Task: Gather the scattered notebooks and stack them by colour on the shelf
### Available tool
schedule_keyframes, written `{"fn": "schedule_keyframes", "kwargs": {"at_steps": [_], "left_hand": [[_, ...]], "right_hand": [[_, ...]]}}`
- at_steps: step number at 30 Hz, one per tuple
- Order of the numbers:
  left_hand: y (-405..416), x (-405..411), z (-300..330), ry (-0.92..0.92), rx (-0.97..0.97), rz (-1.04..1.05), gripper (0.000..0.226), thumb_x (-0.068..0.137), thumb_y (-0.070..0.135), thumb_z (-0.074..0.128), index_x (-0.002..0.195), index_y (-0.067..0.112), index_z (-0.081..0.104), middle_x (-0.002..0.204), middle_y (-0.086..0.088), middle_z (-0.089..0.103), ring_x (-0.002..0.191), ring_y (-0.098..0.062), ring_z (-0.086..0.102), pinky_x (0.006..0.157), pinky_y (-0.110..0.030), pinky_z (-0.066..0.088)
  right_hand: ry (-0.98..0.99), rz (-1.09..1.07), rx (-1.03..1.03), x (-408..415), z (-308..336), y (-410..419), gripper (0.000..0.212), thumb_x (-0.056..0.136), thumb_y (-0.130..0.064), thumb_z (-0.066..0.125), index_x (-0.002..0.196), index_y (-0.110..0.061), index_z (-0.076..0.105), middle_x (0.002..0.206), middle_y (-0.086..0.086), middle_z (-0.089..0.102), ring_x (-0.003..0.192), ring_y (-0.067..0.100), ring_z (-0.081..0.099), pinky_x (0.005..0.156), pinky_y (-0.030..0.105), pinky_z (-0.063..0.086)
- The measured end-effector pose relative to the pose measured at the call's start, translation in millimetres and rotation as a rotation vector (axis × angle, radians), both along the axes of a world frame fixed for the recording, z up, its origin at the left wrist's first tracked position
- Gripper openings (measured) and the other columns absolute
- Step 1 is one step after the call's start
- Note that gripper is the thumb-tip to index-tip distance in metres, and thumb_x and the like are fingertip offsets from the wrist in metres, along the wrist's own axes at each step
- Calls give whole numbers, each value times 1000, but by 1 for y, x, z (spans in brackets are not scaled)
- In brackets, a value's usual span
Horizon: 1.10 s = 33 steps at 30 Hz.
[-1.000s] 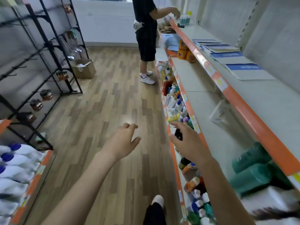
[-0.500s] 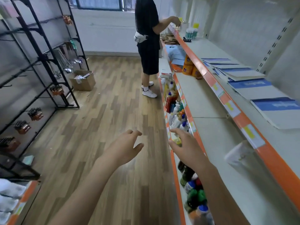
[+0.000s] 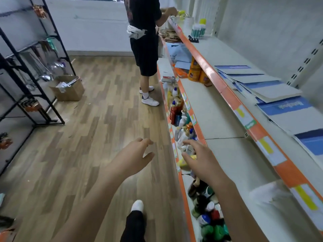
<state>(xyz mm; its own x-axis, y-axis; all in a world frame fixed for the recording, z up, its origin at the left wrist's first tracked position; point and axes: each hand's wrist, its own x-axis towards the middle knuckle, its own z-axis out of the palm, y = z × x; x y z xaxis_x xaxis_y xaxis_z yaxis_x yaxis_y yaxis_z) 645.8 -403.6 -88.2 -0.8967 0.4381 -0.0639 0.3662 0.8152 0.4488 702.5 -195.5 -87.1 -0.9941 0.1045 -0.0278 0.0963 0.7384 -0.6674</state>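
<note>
Blue-and-white notebooks point(image 3: 272, 88) lie flat, overlapping in a loose row on top shelf point(image 3: 232, 100) at right, w/ left hand point(image 3: 134, 158) & right hand point(image 3: 201, 160) both loose-fingered, holding nothing, over the aisle; vs 0.5 s ago notebooks look nearer, hands much the same.

Thin blue-and-white softcover notebooks point(image 3: 258, 81) lie flat in a loose row along the top white metal shelf with orange front edge point(image 3: 232, 100), w/ covers up. The far ones overlap, fanned & skewed, approx 4-5 in a messy pile. Next nearer: a notebook with blue band and white lettering point(image 3: 288, 110), text upside down to the viewer. Nearest: a notebook with dark-blue and mid-blue bands point(image 3: 312, 142), cut off by the frame edge.
</note>
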Motion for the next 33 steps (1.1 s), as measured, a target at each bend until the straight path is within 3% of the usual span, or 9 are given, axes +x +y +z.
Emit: {"fn": "schedule_keyframes", "kwargs": {"at_steps": [4,7,11,14,19,23,27,33], "left_hand": [[24,-80,11,23,-26,-104,44,96,35,49,136,19,43,135,0,50,116,-19,54,93,-34,46],[48,-139,27,54,-29,-194,43,96,35,49,136,21,43,135,0,49,119,-18,51,96,-33,45],[82,-200,45,114,-19,-341,42,96,35,49,135,21,45,133,0,50,117,-17,52,95,-32,45],[108,-229,52,157,12,-459,41,96,34,49,134,21,46,129,1,51,116,-19,51,94,-33,44],[161,-249,59,133,75,-679,42,96,35,49,136,23,45,128,1,50,104,-15,55,89,-28,44],[208,-247,62,110,88,-824,43,96,37,47,137,24,43,135,2,45,114,-17,53,94,-33,45],[249,-242,66,101,121,-916,43,96,36,48,137,24,43,134,4,45,115,-14,52,92,-29,45],[303,-239,76,100,134,-1015,41,96,32,49,136,22,45,135,1,44,117,-18,51,93,-34,45]], "right_hand": [[51,-104,12,-57,3,13,33,94,-26,54,127,-26,54,126,-6,53,112,9,50,85,17,35],[91,-202,18,-98,13,25,27,93,-26,54,120,-25,57,117,-6,55,105,11,53,78,19,35],[119,-325,16,-142,22,39,32,94,-30,52,126,-28,53,124,-7,53,102,7,51,81,17,36],[100,-377,31,-161,25,44,35,95,-30,51,130,-26,51,130,-7,51,111,7,51,86,16,35],[81,-538,69,-160,30,67,38,95,-28,52,133,-26,48,136,-7,47,125,10,44,98,19,31],[73,-676,109,-139,36,92,39,96,-31,51,134,-27,46,136,-7,46,126,10,41,90,16,27],[96,-778,159,-126,49,115,37,95,-31,52,132,-26,48,131,-4,51,121,12,47,93,23,36],[172,-871,174,-114,61,152,37,95,-29,53,131,-24,50,127,-5,53,114,9,49,82,13,30]]}}
